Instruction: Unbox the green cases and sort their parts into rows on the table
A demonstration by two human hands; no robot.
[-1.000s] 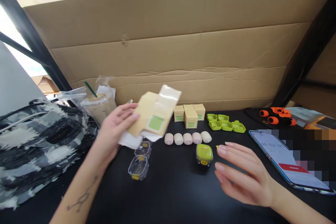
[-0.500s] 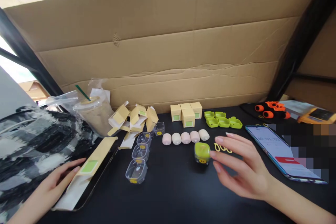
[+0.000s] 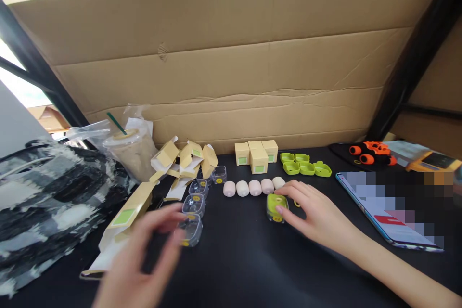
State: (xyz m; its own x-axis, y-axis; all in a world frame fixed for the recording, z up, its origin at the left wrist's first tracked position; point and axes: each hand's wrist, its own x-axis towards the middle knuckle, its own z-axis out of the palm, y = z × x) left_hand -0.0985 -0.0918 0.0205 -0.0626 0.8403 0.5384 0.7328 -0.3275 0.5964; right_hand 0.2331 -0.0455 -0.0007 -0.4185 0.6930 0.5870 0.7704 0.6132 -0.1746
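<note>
My right hand [image 3: 314, 209] has thumb and fingers around a small clear case with a green lid [image 3: 272, 201], which rests on the black table. My left hand [image 3: 144, 255], smeared by motion, hovers with fingers and thumb apart beside the nearest clear plastic case [image 3: 193, 232]. More clear cases [image 3: 194, 205] with yellow stickers run in a row behind it. Past the green-lidded case sit several pale pink and white rounded pieces [image 3: 255, 187]. A few yellow loops [image 3: 296, 203] are mostly hidden behind my right hand.
An unfolded carton [image 3: 133, 202] and more opened boxes [image 3: 191, 156] occupy the left. Small closed boxes [image 3: 259, 160] and green lids [image 3: 306, 168] stand at the back. A phone [image 3: 382, 216], an orange-wheeled toy [image 3: 375, 151], a drink cup [image 3: 126, 154] and a patterned bag [image 3: 54, 211] flank the area.
My left hand has left the unfolded carton and moved right toward the clear cases. My right hand has moved left and closed on the green-lidded case.
</note>
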